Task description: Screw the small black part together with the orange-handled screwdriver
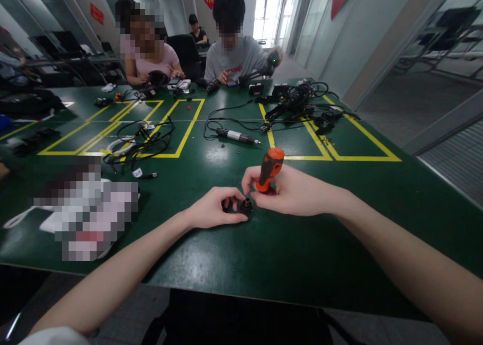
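Observation:
My left hand (217, 207) rests on the green table, its thumb and fingers closed around a small black round part (246, 211) with a metal-looking post standing up from it. Just to the right, my right hand (290, 189) holds a screwdriver (270, 169) with an orange and dark grey handle. The handle leans up and to the right between thumb and fingers. Its shaft is hidden from view by the hand. My right fingertips hover close beside the black part's post; whether they touch it I cannot tell.
An electric screwdriver (236, 136) with a cable lies beyond my hands. Black cables (151, 141) lie at left, and a larger cable heap (294, 103) at back right. A blurred-out packet (101, 219) sits near my left forearm. Two people (236, 58) sit across the table.

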The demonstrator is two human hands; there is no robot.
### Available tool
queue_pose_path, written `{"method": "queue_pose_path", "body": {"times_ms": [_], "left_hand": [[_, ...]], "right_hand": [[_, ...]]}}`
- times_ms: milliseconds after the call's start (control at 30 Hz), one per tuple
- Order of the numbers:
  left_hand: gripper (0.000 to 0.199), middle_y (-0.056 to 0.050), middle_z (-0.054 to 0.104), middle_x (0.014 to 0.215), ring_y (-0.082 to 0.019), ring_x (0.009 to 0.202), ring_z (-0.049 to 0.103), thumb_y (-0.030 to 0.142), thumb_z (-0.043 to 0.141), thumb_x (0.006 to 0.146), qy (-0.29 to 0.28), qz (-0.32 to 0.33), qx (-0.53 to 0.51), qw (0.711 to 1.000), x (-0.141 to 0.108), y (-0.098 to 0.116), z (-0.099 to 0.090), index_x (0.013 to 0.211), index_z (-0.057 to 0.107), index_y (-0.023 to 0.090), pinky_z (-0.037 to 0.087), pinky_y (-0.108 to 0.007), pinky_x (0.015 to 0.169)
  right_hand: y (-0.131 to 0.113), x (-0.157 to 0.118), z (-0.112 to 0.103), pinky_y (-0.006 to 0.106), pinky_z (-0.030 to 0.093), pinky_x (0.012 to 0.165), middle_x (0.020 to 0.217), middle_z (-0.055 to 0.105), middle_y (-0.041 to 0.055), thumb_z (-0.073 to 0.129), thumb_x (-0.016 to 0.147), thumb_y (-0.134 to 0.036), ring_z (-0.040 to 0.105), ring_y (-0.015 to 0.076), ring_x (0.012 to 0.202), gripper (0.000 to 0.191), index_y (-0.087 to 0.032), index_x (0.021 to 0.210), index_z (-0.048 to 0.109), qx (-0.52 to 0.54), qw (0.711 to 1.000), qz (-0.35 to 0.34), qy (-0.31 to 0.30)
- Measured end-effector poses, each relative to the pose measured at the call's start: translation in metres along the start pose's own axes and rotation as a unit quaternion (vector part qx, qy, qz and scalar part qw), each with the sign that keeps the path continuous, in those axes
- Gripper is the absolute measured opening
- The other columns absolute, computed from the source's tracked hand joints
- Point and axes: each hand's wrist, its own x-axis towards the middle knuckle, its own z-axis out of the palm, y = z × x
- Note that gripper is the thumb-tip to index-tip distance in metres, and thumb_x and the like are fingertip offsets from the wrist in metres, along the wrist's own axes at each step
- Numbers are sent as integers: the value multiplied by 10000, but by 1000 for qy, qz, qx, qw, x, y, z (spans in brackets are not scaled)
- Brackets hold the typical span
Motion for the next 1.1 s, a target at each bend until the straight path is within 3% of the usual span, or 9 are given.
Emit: {"method": "queue_pose_path", "body": {"times_ms": [600,967,1100], "left_hand": [[219,36,629,747,-104,657,561,301,826,807,0,10,-3,1000,0,-1,0,885,683,155,449,-228,643],[276,23,646,750,-113,659,568,341,823,803,-2,-9,9,1000,0,1,-1,969,704,155,449,-229,635],[254,21,652,751,-111,662,570,332,827,803,-6,-11,13,1000,0,2,-1,940,708,154,443,-227,632]], "right_hand": [[-1,-3,-1,235,386,579,748,553,-38,591,828,-158,478,109,624,110,-174,935,614,-3,1000,30,5],[-4,-2,-2,233,392,586,738,536,-56,610,762,-97,485,105,628,181,-181,921,594,13,999,31,3],[-1,-2,-6,242,408,617,718,530,-52,650,757,-119,492,114,661,118,-187,789,559,12,999,29,4]]}}
